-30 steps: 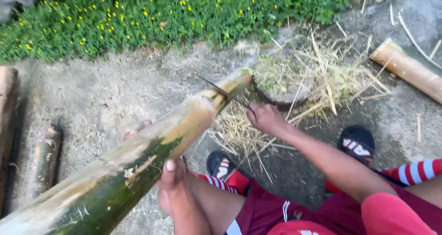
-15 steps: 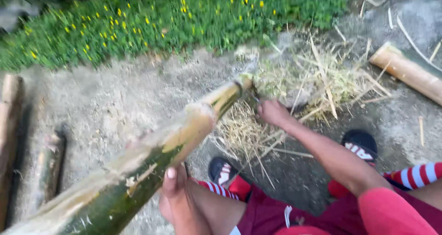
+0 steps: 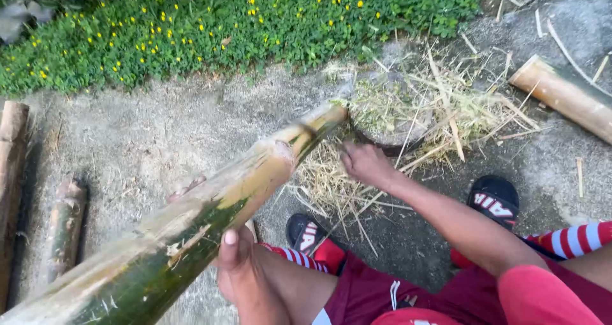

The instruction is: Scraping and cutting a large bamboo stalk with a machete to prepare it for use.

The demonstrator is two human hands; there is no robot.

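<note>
- The concrete ground (image 3: 146,140) fills most of the view, rough and grey, with a bed of green plants with small yellow flowers (image 3: 210,28) along its far edge.
- A long bamboo pole (image 3: 210,216) slants across it, from the lower left corner up toward the middle. Its near part is dark green, its far part pale and stripped, and its far end sits at the edge of the pile of shavings.
- That pile of dry bamboo shavings (image 3: 414,121) spreads over the ground past the pole's tip, partly covering a dark round thing I can't make out.
- A second, shorter bamboo piece (image 3: 564,95) lies at the right edge, well apart from the pole.
- Two weathered log pieces (image 3: 64,226) lie at the left, beside each other.
- The person sits low in red shorts, with black sandals (image 3: 494,197) and striped socks on the feet.
- The left hand (image 3: 239,267) is under the pole near its middle, thumb up against the side and fingertips showing over the far side: its grip is wrapped round the bamboo.
- The right hand (image 3: 364,164) is just beside the pole's pale end, fingers curled shut. Whether that grip has hold of a tool, I cannot tell; it is blurred.
</note>
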